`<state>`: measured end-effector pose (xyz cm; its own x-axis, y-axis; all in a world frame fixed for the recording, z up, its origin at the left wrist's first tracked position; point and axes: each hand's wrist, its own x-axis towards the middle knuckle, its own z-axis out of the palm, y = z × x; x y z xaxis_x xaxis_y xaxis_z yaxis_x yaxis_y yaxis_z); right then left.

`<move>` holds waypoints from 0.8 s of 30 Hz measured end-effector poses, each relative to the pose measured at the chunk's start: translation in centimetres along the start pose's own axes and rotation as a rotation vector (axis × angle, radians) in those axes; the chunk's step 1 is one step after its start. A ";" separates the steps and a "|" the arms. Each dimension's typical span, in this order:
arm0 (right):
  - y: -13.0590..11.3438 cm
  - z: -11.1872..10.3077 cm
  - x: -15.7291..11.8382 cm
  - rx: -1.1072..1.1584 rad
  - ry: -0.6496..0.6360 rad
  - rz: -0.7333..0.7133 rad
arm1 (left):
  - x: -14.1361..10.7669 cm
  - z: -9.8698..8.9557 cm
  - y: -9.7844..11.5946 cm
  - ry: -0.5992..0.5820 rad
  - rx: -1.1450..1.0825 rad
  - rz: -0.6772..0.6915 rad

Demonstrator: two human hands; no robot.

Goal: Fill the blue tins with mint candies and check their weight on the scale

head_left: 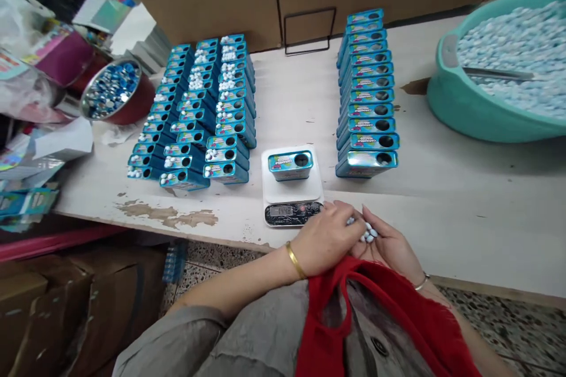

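Note:
Cupped palm up, my right hand (393,247) holds a small heap of pale blue and white candies (368,232). My left hand (329,237) reaches over that palm, its fingers curled at the candies and their tips partly hidden. Just beyond the left hand sits a white kitchen scale (294,191) with a lit digital display. On its platform stands an upright blue tin (289,165), a round hole in its top, touched by neither hand.
Left of the scale stand rows of blue tins (190,112), many with candies on top. Another column of tins (367,94) is at right, near a turquoise tub (490,118) full of candies. A bowl of blue-silver pieces (132,109) sits far left; cardboard boxes (230,0) line the back.

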<state>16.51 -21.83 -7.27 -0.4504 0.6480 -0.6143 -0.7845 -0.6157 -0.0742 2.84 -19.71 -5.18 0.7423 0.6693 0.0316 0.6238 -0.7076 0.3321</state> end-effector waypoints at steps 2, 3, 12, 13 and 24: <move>0.1 -1.0 -0.3 -0.024 -0.005 -0.002 | 0.1 0.5 0.3 -0.006 -0.013 0.006; 0.2 -1.4 -0.4 -0.024 -0.006 -0.005 | 0.1 0.6 0.3 -0.006 -0.022 0.004; 0.8 -1.4 0.0 -0.024 -0.014 0.029 | -0.4 0.5 -0.1 -0.081 -0.039 -0.058; 0.8 -1.3 0.0 -0.029 -0.025 0.030 | -0.4 0.4 -0.1 -0.085 -0.038 -0.065; -0.7 2.8 1.3 0.019 -0.110 -0.107 | 0.1 -3.3 -3.1 0.218 -0.295 0.035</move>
<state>15.27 -19.36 -5.82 -0.4071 0.7555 -0.5134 -0.8380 -0.5325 -0.1191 0.17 -16.69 -3.12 0.6725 0.7009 0.2377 0.4780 -0.6565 0.5836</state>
